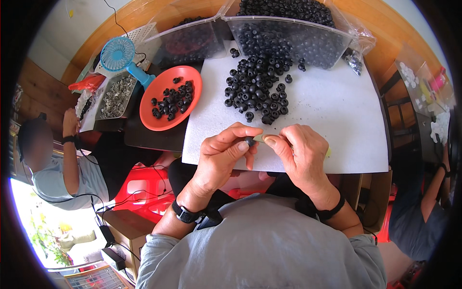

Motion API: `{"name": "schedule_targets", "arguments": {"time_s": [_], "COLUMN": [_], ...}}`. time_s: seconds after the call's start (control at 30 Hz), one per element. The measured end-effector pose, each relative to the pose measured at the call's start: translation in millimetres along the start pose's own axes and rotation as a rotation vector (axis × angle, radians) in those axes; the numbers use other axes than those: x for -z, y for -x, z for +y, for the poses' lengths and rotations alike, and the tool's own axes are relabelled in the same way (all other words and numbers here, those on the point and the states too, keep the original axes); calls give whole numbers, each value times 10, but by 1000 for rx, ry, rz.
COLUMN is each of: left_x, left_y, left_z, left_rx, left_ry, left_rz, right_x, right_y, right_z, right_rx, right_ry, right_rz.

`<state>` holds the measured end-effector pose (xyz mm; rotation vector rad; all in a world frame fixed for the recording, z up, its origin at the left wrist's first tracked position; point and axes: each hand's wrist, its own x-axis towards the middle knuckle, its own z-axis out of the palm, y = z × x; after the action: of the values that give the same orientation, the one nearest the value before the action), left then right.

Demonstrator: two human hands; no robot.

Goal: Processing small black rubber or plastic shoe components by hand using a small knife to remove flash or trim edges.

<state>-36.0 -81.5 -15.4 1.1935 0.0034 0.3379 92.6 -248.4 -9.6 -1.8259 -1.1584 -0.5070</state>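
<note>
Above the front part of a white sheet (337,115), my left hand (219,154) pinches a small round black part (250,141) between thumb and fingers. My right hand (305,154) is closed on a slim, pale, knife-like tool (258,138), whose tip meets or nearly meets the part. A yellow-green bit (328,152) shows beyond the right hand's outer edge, perhaps the tool's handle. Just past my hands lies a loose pile of similar black knobbed parts (257,86). An orange-red plate (161,124) to the left carries several more.
Clear plastic bins (288,20) full of black parts stand at the back. A blue handheld fan (118,54) and a tray of small scraps (117,98) are at the far left. One person (72,168) sits left, another (418,212) right. A plastic bag (358,41) lies back right.
</note>
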Motion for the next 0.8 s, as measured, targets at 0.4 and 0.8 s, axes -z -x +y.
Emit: {"name": "schedule_targets", "arguments": {"time_s": [0.4, 0.8], "left_x": [-59, -90], "left_y": [38, 59], "left_z": [-13, -38], "left_rx": [-13, -41], "left_ry": [-28, -65], "left_rz": [9, 38], "right_x": [-3, -14], "right_y": [14, 29], "right_z": [3, 20], "right_rx": [-6, 9], "right_ry": [-38, -8], "right_rz": [29, 19]}}
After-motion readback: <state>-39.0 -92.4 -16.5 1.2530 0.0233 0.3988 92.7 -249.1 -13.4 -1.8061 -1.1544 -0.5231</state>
